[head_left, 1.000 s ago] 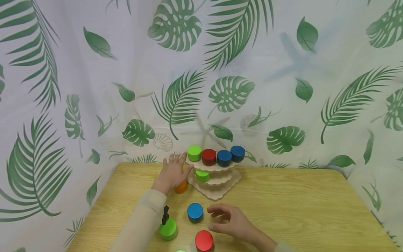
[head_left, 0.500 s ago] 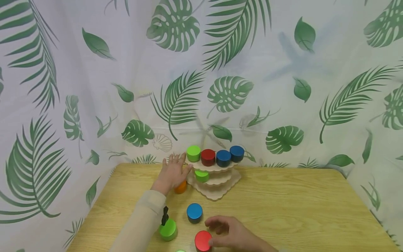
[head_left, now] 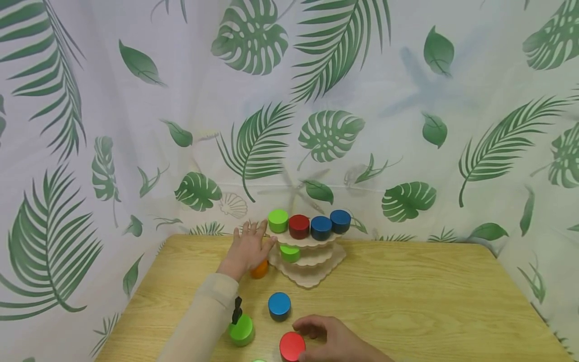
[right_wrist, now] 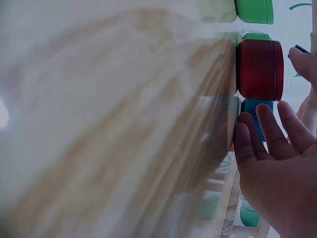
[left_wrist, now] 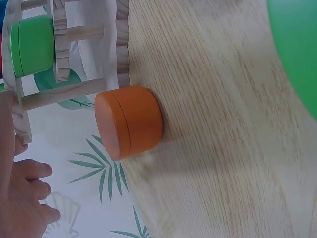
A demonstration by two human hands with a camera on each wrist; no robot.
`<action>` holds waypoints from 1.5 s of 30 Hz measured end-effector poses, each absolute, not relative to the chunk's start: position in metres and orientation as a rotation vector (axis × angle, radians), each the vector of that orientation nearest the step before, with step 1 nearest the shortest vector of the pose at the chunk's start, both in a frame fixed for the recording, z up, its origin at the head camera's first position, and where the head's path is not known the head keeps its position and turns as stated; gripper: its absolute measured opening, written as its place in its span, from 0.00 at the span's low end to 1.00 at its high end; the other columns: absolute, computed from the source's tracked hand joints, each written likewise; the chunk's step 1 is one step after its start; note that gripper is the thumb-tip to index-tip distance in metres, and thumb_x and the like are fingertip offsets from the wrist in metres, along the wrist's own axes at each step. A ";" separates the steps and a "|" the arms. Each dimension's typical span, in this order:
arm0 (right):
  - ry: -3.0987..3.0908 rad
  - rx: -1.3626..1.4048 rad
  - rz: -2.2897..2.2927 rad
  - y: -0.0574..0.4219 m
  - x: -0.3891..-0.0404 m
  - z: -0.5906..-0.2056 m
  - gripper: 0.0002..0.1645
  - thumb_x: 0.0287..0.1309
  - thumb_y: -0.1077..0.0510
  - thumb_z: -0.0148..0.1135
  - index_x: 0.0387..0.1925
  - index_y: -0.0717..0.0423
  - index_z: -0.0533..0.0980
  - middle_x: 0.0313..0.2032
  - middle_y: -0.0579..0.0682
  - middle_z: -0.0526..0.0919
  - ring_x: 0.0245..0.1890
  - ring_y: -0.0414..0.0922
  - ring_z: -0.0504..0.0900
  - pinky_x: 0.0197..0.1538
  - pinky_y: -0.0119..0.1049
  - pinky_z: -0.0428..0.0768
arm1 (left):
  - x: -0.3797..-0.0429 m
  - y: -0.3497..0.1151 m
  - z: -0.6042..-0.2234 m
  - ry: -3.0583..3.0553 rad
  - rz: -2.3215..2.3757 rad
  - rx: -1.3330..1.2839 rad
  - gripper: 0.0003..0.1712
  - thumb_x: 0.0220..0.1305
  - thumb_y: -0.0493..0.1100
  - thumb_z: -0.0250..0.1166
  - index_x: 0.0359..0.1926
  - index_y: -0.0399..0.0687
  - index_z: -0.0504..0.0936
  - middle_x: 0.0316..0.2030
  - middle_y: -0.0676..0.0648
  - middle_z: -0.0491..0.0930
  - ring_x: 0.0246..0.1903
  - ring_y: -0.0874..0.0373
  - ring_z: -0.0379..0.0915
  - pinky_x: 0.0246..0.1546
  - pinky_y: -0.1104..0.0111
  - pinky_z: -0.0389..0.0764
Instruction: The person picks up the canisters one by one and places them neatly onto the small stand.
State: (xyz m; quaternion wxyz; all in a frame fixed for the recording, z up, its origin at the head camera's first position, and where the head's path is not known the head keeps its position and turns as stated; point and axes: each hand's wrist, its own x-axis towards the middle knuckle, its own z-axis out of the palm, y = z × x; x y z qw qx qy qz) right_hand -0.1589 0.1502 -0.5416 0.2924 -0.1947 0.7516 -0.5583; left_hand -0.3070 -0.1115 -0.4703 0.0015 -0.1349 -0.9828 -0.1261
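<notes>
My left hand (head_left: 246, 251) rests at the left edge of a tiered wooden stand (head_left: 309, 276), fingers spread, thumb by the top tier. Below that hand an orange round lidded tin (left_wrist: 133, 121) stands on the table, partly covered in the head view. My right hand (head_left: 336, 339) is beside a red tin (head_left: 292, 346) near the front. Its thumb (right_wrist: 303, 62) and bent fingers (right_wrist: 272, 129) lie around the tin with gaps visible in the right wrist view. A blue tin (head_left: 279, 306) stands just behind the red one.
A green tin (head_left: 242, 330) stands beside my left sleeve; another green lid (head_left: 259, 360) shows at the bottom edge. The top tier carries a green tin (head_left: 278, 221), a red tin (head_left: 299, 227) and two blue tins (head_left: 321, 228). One green tin (head_left: 290, 253) sits a tier lower.
My right hand has moved down and toward me, from beside the blue tin to the red tin. My left hand stays at the stand.
</notes>
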 end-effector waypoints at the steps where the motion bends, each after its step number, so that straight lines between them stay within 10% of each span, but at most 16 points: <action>1: 2.012 -0.532 -1.482 0.150 -0.159 -0.542 0.30 0.61 0.53 0.76 0.64 0.51 0.80 0.60 0.46 0.86 0.59 0.42 0.81 0.62 0.32 0.77 | -0.307 -0.111 -0.471 -3.083 -0.399 -0.423 0.44 0.83 0.67 0.40 0.84 0.43 0.54 0.80 0.32 0.58 0.81 0.31 0.48 0.79 0.34 0.49; 11: 2.071 -0.544 -1.398 0.148 -0.156 -0.543 0.30 0.61 0.48 0.77 0.64 0.44 0.81 0.59 0.39 0.85 0.62 0.44 0.78 0.69 0.47 0.72 | -0.309 -0.111 -0.474 -3.071 -0.437 -0.428 0.43 0.83 0.67 0.41 0.84 0.43 0.55 0.80 0.32 0.58 0.81 0.30 0.48 0.79 0.33 0.49; 21: 2.100 -0.650 -1.400 0.149 -0.157 -0.544 0.30 0.61 0.52 0.77 0.64 0.46 0.80 0.60 0.40 0.85 0.60 0.35 0.79 0.66 0.30 0.73 | -0.307 -0.111 -0.472 -3.072 -0.424 -0.422 0.43 0.83 0.67 0.40 0.84 0.43 0.55 0.80 0.32 0.59 0.81 0.31 0.48 0.79 0.34 0.49; 32: 2.115 -0.575 -1.337 0.146 -0.157 -0.543 0.30 0.59 0.49 0.79 0.63 0.42 0.81 0.58 0.38 0.85 0.61 0.43 0.79 0.69 0.43 0.74 | -0.307 -0.111 -0.473 -3.072 -0.426 -0.415 0.43 0.83 0.67 0.40 0.84 0.44 0.55 0.80 0.32 0.59 0.81 0.31 0.48 0.79 0.33 0.49; 45: 2.139 -0.607 -1.387 0.144 -0.156 -0.540 0.30 0.58 0.51 0.79 0.62 0.44 0.81 0.56 0.38 0.86 0.56 0.36 0.79 0.64 0.34 0.75 | -0.307 -0.112 -0.473 -3.075 -0.410 -0.420 0.44 0.83 0.67 0.40 0.84 0.44 0.54 0.80 0.32 0.59 0.81 0.31 0.48 0.79 0.34 0.50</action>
